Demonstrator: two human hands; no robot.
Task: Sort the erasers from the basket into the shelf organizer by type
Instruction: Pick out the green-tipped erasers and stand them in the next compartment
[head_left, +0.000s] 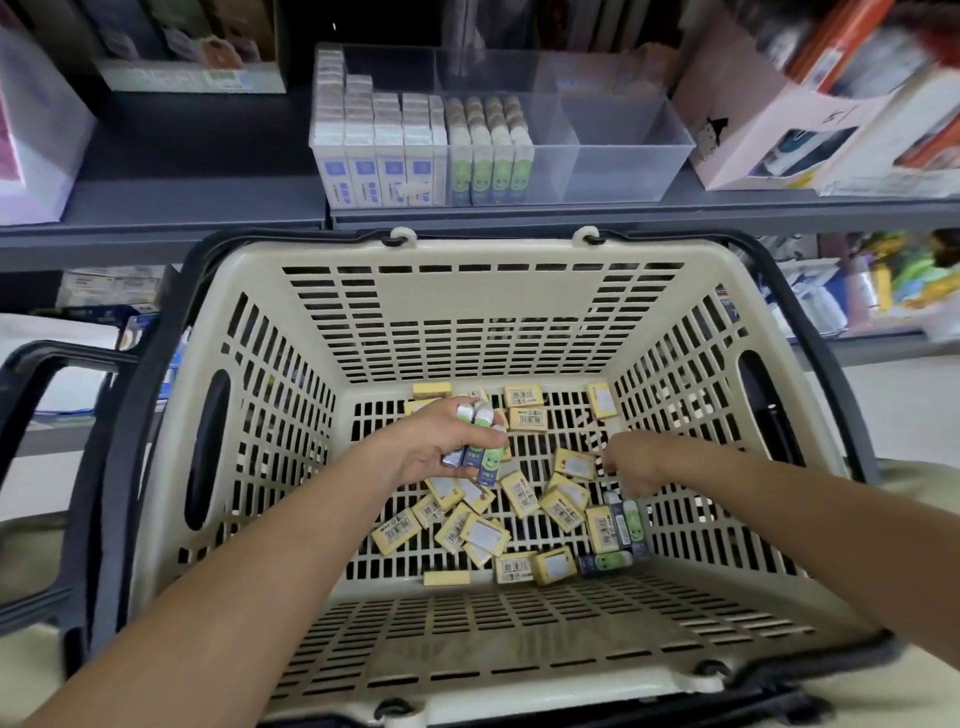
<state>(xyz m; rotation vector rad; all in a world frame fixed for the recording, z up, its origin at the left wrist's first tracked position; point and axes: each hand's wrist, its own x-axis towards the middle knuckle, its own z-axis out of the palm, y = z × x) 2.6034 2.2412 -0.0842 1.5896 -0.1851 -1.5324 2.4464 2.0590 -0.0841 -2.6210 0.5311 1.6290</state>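
Note:
A beige slotted basket (467, 312) holds several yellow boxed erasers (519, 499) and a few green-faced blue erasers (631, 527) on its floor. My left hand (441, 447) is inside the basket and grips a bunch of green-faced erasers (488, 460). My right hand (631, 467) reaches down at the right, fingers curled over the green-faced erasers there; whether it holds one I cannot tell. On the shelf above stands a clear organizer (623, 156) with white-and-blue erasers (374, 166) at its left, green-faced ones (491, 166) beside them, and bare compartments at its right.
The basket's dark handles (47, 374) hang down at both sides. Boxed goods stand on the grey shelf (208, 208) to the left and right of the organizer, among them a pink box (737, 135). A lower shelf with more stock shows behind the basket.

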